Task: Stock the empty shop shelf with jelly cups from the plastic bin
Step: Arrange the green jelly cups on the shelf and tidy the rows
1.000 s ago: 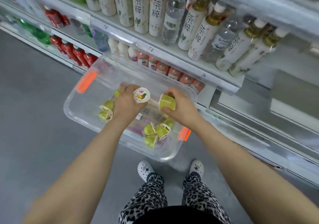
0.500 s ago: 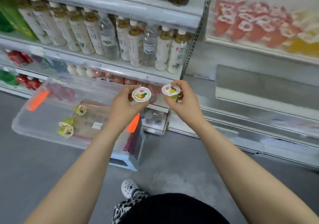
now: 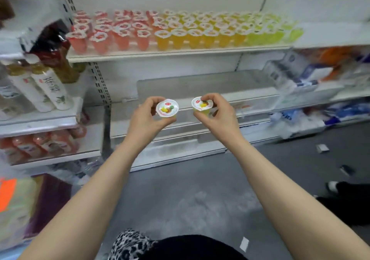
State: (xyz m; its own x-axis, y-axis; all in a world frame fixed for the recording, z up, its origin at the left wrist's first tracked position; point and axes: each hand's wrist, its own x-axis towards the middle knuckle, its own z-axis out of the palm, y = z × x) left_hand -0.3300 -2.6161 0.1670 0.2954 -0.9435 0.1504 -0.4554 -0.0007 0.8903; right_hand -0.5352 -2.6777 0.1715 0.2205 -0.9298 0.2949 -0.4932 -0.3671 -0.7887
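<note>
My left hand grips a yellow jelly cup with a white pineapple lid, held upright at chest height. My right hand pinches a second yellow jelly cup of the same kind, lid up. Both cups hang in the air in front of the bare grey shelf. Above it, a white shelf carries rows of red, orange and green jelly cups. The clear plastic bin with its orange latch sits at the far left edge, mostly cut off.
White tea bottles and red drink bottles fill the left shelving. Blue and white packets crowd the shelves on the right. A dark shoe and small scraps lie on the grey floor at the right.
I have turned right from the bin to the jelly shelves. Both hands lifted their cups out of the bin and carried them up in front of the bare shelf.
</note>
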